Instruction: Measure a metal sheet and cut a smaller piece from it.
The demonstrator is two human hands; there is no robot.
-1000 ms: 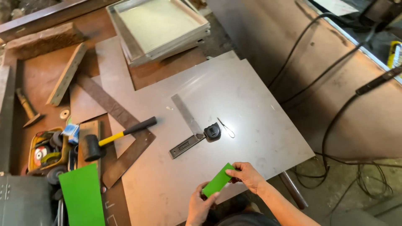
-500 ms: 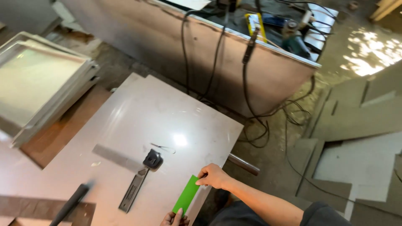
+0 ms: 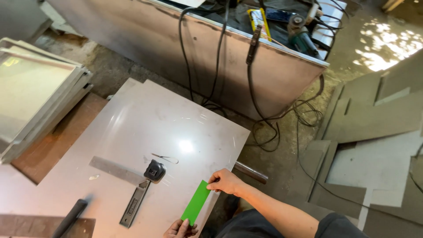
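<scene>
Green strip (image 3: 196, 202) is seen lying flat on the steel sheet (image 3: 145, 128), right by the sheet's near edge, running at a slant from lower left to upper right. It is held at both ends. Its upper end is pinched by the right hand (image 3: 224, 181), fingers curled closed over the strip's corner, the forearm stretched in from the lower right. Its lower end is gripped by the left hand (image 3: 180, 229), which is cut off by the bottom of the view; the fingertips are closed on the strip's end, though how the rest of the hand is set cannot be told.

Just left of the strip, a combination square (image 3: 132, 185) is laid on the sheet, its black head near the strip's upper end and its long blade stretched away to the left. A thin bent wire (image 3: 165, 158) is spotted just beyond the square's head. A dark handle (image 3: 70, 218) is caught at the lower left, blurred, resting over a rusty flat bar (image 3: 39, 227).

A stack of framed panels (image 3: 37, 101) is seen at the left edge, beside the sheet. Beyond the sheet, a metal bin (image 3: 220, 66) is stood, with black cables (image 3: 211, 57) draped over its wall and down to the floor. An angle grinder (image 3: 304, 37) is seen inside the bin. Cut grey sheets (image 3: 379, 128) are spread over the floor at the right.
</scene>
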